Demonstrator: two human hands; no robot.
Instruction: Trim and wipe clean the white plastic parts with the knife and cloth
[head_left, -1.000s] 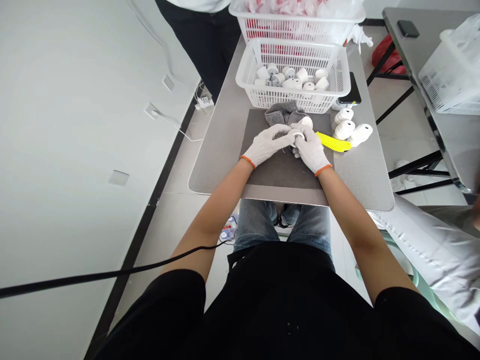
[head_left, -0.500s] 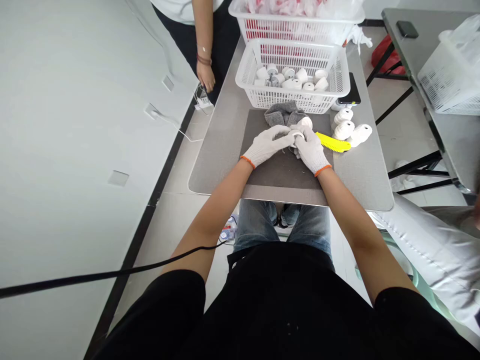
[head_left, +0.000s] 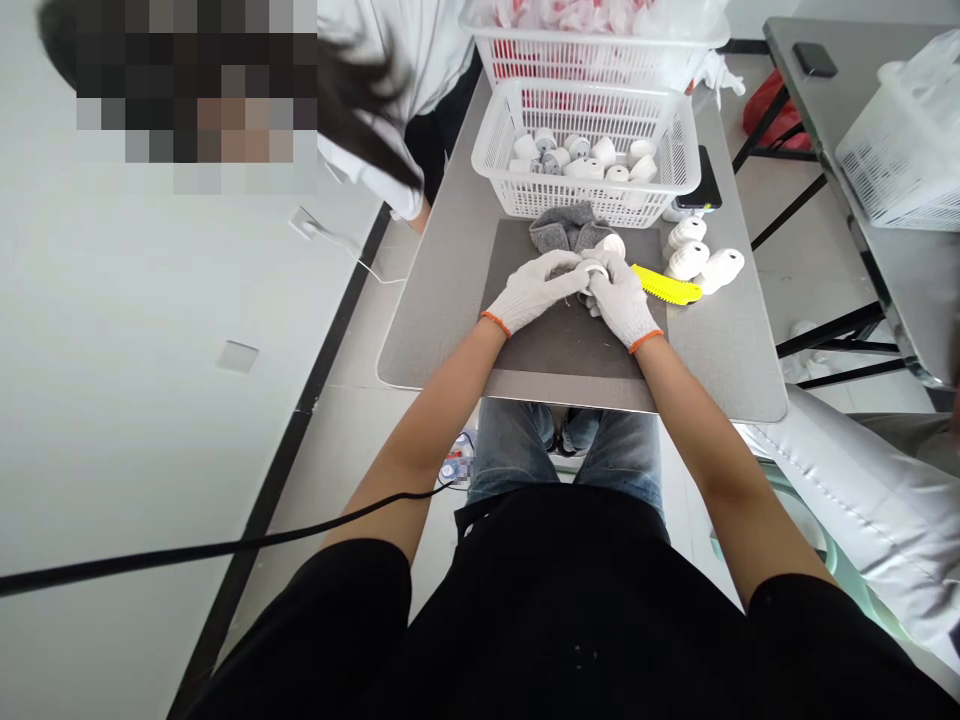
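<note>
White knitted gloves with orange cuffs cover both hands. My left hand (head_left: pixel 536 290) and my right hand (head_left: pixel 620 300) meet over the dark mat, their fingers closed on a small round white plastic part (head_left: pixel 595 268). Its rim shows between the fingertips; the rest is hidden. Just behind my right fingers sits another white round piece (head_left: pixel 613 244), partly covered. A crumpled grey cloth (head_left: pixel 559 232) lies beyond the hands. Right of my right hand is a yellow tool with a toothed edge (head_left: pixel 671 289), touching or close to several white ribbed parts (head_left: pixel 688 261).
A white plastic basket (head_left: pixel 585 200) holding several white round parts stands at the back, before another basket (head_left: pixel 600 60) with red-and-white bags. A black phone (head_left: pixel 705 180) lies at the right. At left a person (head_left: pixel 420 70) leans beside the table. A black cable (head_left: pixel 247 545) crosses at lower left.
The person at the left has bent down, and their head and hair now come into view over the wall side. My hands and the white part are nearly unmoved.
</note>
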